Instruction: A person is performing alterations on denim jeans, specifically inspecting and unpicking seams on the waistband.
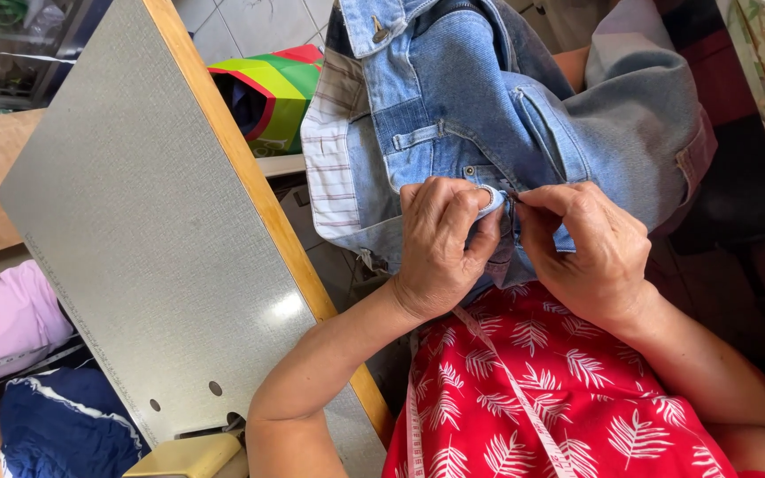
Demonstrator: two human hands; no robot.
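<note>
Closest to the lens is the red leaf-print garment (568, 389) on the person's lap, with a white measuring tape (524, 398) trailing down across it. Biggest thing in the shot is the grey speckled surface (135, 221), wood-edged, running from the top centre down to the bottom centre; it lies to the left of the hands, and nothing they hold rests on it. Next in size, the pale blue denim jeans (480, 97), bunched up off the surface's right edge, above the lap, with striped pocket lining (334, 142) turned outward on the left side.

Now the hands, both on the denim. The left hand (440, 252) has its grip clamped on a fold of the jeans just below a metal rivet, thumb and fingers pressed tight against the cloth. The right hand (591, 252) is pinched narrow, thumb and forefinger closed at the same seam right beside the left fingertips; whether a small tool sits in that pinch, I cannot tell.

Beyond the surface's far edge sits a bright green, yellow and red bag (276, 93). By the near left corner, pink cloth (2, 314) and dark blue cloth (64, 425) are heaped.
</note>
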